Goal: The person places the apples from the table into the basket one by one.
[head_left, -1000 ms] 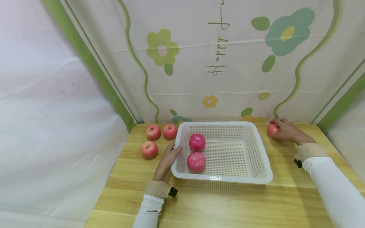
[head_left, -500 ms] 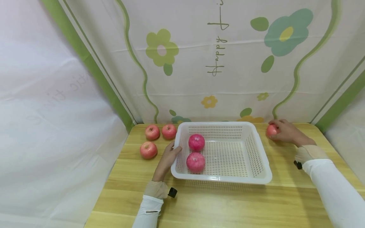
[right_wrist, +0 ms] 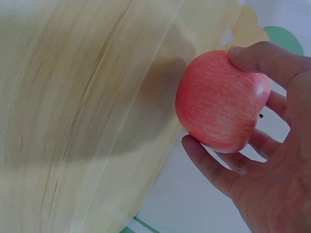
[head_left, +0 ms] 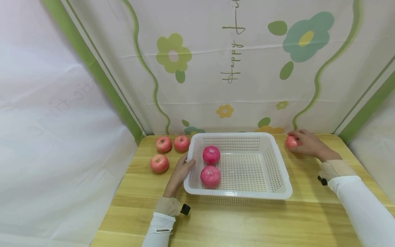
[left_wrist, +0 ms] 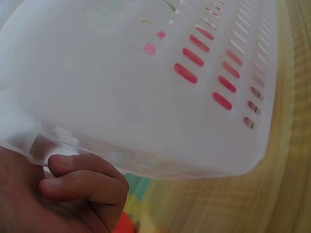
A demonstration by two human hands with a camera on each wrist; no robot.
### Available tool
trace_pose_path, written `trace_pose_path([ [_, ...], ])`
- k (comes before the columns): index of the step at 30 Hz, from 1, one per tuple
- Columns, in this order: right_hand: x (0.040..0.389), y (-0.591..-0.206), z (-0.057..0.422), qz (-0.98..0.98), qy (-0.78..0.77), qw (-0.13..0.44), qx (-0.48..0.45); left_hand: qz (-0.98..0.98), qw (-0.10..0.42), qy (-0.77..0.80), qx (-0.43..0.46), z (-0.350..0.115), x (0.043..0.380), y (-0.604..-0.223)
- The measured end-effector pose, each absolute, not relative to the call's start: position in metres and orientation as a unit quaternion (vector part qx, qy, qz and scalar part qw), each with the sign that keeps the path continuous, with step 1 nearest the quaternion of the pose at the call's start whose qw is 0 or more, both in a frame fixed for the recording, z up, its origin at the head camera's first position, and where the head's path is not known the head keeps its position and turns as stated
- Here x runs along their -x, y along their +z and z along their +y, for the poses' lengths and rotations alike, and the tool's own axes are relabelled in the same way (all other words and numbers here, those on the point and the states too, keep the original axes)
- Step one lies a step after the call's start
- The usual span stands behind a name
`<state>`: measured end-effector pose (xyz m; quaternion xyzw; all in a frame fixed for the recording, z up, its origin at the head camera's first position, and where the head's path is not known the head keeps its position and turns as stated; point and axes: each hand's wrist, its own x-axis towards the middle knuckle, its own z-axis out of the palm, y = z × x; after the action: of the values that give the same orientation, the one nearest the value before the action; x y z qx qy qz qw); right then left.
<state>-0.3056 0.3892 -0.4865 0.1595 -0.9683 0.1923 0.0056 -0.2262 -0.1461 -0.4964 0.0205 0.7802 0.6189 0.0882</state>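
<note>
A white plastic basket [head_left: 240,194] with slotted walls stands in the middle of the table. Its left rim is gripped by my left hand [head_left: 181,170], thumb over the edge and fingers curled below, as the left wrist view shows. Two dark pink apples, one at the back [head_left: 211,155] and one in front [head_left: 210,177], sit inside along the left wall. Right of the basket, near the table's back edge, my right hand [head_left: 309,145] holds a light red apple [right_wrist: 221,102] between thumb and fingertips.
Three light red apples lie left of the basket: a back left one [head_left: 163,144], one beside the rim [head_left: 181,143] and a front one [head_left: 159,163]. A printed cloth [head_left: 197,85] hangs right behind the wooden table [head_left: 234,223].
The head view has shifted slightly, so everything sits a little further left in it. Both hands keep their holds on the basket and the apple.
</note>
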Motion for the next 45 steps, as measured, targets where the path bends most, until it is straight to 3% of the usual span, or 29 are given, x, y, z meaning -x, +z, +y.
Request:
trace_pose_path([
  [19, 0.284, -0.456, 0.371, -0.965, 0.163, 0.053, -0.201, 0.782, 0.084, 0.617, -0.028, -0.149, 0.223, -0.495],
  [30, 0.273, -0.433, 0.357, -0.955, 0.147, 0.112, -0.233, 0.776, 0.085, 0.624, -0.032, -0.148, 0.225, -0.496],
  [37, 0.266, -0.417, 0.339, -0.951, 0.142, 0.125, -0.245, 0.769, 0.101, 0.630, -0.041, -0.148, 0.224, -0.493],
  [45, 0.259, -0.402, 0.322, -0.948, 0.142, 0.128, -0.253, 0.780, 0.082, 0.620, -0.027, -0.146, 0.225, -0.494],
])
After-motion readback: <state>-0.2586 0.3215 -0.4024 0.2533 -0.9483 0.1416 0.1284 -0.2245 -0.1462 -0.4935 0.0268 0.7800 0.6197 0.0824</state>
